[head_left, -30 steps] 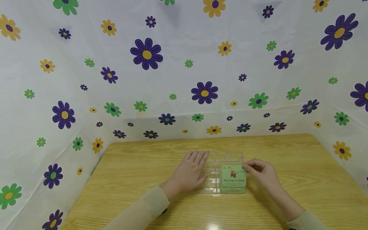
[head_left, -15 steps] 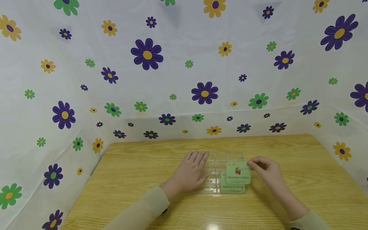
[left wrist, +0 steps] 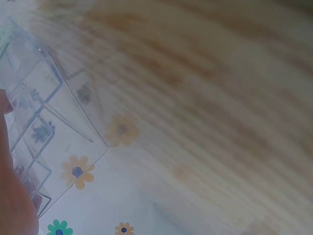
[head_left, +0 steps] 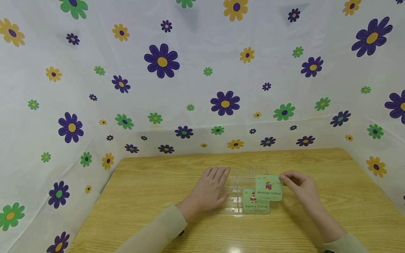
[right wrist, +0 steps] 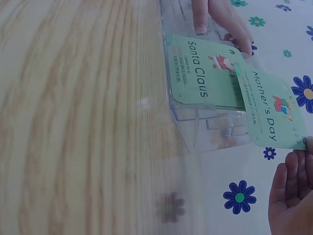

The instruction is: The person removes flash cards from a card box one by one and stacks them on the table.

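Note:
A clear plastic card rack [head_left: 234, 210] with rows of slots stands on the table. My left hand [head_left: 207, 188] lies over its left side, fingers extended toward the back edge and thumb apart; in the left wrist view some fingertips show through the clear plastic. On the right side of the rack sits a green "Santa Claus" card [head_left: 255, 207]. My right hand [head_left: 302, 188] pinches the upper right corner of a green "Mother's Day" card [head_left: 269, 191] between thumb and index finger. That card overlaps the Santa Claus card's upper right corner in the head view.
The rack stands on a wood-grain table [head_left: 152, 189]. A white sheet [head_left: 193, 80] printed with purple, yellow and green flowers hangs behind the table and along both sides.
My right hand has drawn the Mother's Day card right and slightly back, off the Santa Claus card, whose picture and title now show. My left hand has stayed on the rack.

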`<action>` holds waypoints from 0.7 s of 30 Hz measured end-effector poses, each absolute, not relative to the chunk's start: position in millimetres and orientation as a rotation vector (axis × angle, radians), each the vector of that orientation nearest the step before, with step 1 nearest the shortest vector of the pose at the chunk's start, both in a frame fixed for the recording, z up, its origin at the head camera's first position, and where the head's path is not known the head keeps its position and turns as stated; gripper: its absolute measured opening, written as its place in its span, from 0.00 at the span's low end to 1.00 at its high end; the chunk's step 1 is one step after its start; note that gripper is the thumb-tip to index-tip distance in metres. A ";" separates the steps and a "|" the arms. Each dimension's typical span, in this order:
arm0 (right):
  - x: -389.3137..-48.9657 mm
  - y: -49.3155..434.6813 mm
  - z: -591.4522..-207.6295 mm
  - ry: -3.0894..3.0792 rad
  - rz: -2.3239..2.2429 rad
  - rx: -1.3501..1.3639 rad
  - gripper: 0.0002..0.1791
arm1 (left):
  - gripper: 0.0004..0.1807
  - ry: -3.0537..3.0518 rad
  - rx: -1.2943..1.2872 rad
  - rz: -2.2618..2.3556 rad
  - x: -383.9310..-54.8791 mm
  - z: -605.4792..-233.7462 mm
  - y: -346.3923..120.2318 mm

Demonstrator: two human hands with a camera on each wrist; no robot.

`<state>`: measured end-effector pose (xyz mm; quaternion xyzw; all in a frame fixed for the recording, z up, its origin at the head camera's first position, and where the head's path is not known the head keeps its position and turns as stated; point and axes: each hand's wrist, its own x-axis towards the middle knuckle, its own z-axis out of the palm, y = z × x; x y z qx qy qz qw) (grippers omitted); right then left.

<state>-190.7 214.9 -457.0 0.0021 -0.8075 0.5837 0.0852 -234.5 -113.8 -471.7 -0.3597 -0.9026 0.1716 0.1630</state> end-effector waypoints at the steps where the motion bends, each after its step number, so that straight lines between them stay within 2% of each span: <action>1: -190.6 215.9 -457.0 -2.405 1.738 0.004 0.14 | 0.47 -2.576 -1.025 0.487 -234.2 -471.5 -113.8; 21: -184.8 239.8 -465.2 -2.399 1.725 -0.065 0.13 | 0.47 -2.554 -1.031 0.472 -235.1 -474.0 -114.6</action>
